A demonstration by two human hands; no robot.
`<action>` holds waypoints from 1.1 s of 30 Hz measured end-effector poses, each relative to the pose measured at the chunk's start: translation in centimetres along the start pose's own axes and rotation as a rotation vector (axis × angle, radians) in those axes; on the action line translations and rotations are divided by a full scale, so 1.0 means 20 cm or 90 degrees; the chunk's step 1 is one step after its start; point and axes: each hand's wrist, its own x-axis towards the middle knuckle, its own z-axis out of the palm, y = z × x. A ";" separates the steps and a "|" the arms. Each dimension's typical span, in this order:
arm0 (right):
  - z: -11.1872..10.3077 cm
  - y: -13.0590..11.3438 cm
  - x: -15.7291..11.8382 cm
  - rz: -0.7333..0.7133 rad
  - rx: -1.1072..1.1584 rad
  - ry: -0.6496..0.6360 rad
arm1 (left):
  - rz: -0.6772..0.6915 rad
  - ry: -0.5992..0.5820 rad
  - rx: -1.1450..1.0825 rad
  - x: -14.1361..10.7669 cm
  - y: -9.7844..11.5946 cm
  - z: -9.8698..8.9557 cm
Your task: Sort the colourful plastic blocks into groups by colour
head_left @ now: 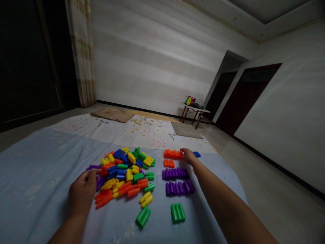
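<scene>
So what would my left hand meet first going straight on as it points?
Probably the purple pieces or orange pieces at the left edge of the pile; depth is unclear, so your left hand may be touching them.

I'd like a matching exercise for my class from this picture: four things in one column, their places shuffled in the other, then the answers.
Things
1. Left hand
2. Right hand
3. Purple rows
4. Small table

Places
A. At the right end of the longer orange row
B. In the background, near the wall
C. At the left edge of the mixed pile
D. Between the shorter orange row and a green piece

Pairs: 1-C, 2-A, 3-D, 4-B
</scene>
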 end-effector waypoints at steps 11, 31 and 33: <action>-0.07 -0.44 -0.51 -0.279 0.199 0.018 | 0.010 0.021 -0.042 0.00 -0.01 0.03; 0.15 -0.73 -0.94 -0.320 0.098 -0.153 | 0.008 0.016 -0.033 0.00 0.01 0.02; 0.14 -0.74 -0.94 -0.313 0.078 -0.157 | 0.008 0.017 -0.031 0.00 0.01 0.02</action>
